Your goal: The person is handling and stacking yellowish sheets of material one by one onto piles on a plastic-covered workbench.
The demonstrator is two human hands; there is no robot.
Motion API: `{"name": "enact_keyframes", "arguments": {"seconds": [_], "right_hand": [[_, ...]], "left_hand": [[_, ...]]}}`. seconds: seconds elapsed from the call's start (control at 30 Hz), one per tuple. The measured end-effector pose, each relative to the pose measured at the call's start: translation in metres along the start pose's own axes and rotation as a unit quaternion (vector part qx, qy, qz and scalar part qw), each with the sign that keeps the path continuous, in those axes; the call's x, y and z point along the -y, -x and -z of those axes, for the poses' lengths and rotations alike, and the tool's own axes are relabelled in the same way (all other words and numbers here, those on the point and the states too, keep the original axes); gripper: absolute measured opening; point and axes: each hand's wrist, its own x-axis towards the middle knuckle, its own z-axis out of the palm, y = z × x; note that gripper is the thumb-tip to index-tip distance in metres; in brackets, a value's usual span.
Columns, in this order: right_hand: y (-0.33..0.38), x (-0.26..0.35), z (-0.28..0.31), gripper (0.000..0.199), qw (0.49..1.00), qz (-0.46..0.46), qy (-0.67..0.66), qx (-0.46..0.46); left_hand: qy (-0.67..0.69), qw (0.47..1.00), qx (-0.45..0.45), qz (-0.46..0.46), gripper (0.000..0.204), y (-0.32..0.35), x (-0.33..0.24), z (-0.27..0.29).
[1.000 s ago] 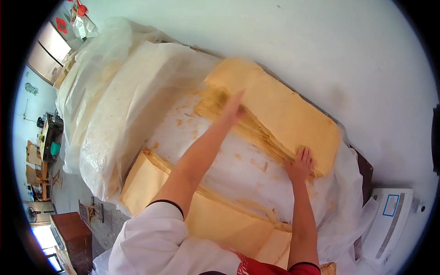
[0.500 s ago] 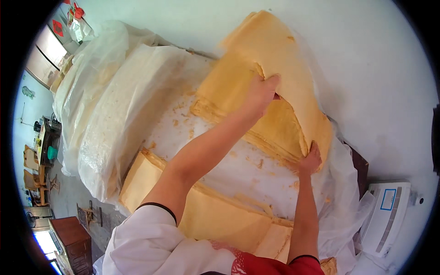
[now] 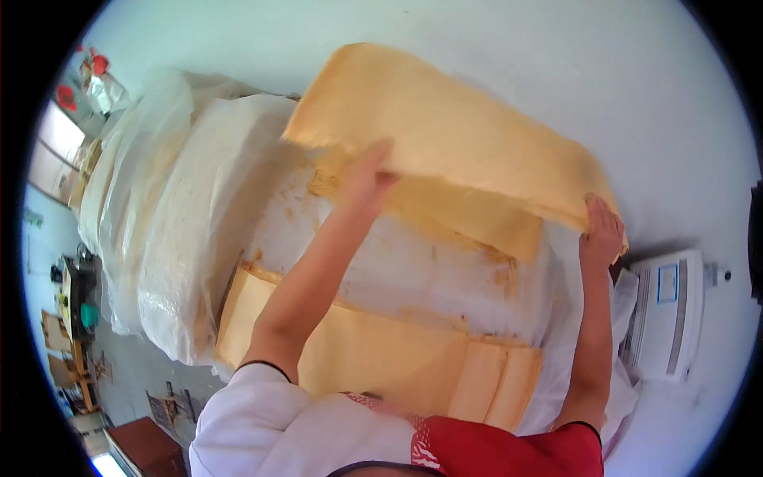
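Observation:
A large, thin, pale yellow sheet [image 3: 461, 131] is lifted off a stack of similar yellow sheets [image 3: 453, 215] and bows upward in front of the wall. My right hand [image 3: 602, 230] grips its right end, fingers over the top of the sheet. My left hand [image 3: 369, 173], slightly blurred, is closed at the sheet's near edge, left of the middle. The raised sheet hides most of the stack under it. Nearer my body lies a second pile of yellow sheets [image 3: 373, 350], with narrower folded pieces [image 3: 497, 378] at its right end.
White plastic wrapping [image 3: 214, 215] covers bulky piles on the left. Yellow crumbs lie on the white surface [image 3: 381, 266] between the two stacks. A white wall-mounted unit [image 3: 664, 314] hangs at right. A brown cabinet [image 3: 147, 445] stands at lower left, with a small stool [image 3: 171, 409] on the floor.
Both hands have spread apart, the right one moving up and right, the left one moving left. The sheet has been drawn out wider and shifted right, uncovering less of the stack.

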Motion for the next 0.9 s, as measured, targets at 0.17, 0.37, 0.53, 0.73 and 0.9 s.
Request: {"name": "enact_keyframes", "arguments": {"seconds": [0.17, 0.37, 0.53, 0.73, 0.9], "right_hand": [[0.104, 0.045, 0.095, 0.037, 0.998, 0.018, -0.064, 0.011], [0.308, 0.121, 0.159, 0.04, 0.977, -0.114, -0.142, 0.115], [0.408, 0.185, 0.142, 0.043, 0.943, -0.133, -0.158, 0.263], [0.428, 0.17, 0.145, 0.043, 0.944, -0.097, -0.171, 0.266], [0.44, 0.17, 0.154, 0.046, 0.95, -0.096, -0.164, 0.249]], "left_hand": [[-0.037, 0.992, -0.1, 0.066, 0.032, 0.166, -0.022, 0.046], [-0.087, 0.958, -0.184, 0.2, 0.034, 0.342, -0.006, 0.12], [-0.007, 0.919, -0.194, 0.343, 0.031, 0.406, 0.029, 0.23], [-0.106, 0.923, -0.191, 0.316, 0.021, 0.418, 0.042, 0.247], [-0.113, 0.921, -0.21, 0.309, 0.021, 0.431, 0.057, 0.247]]}}
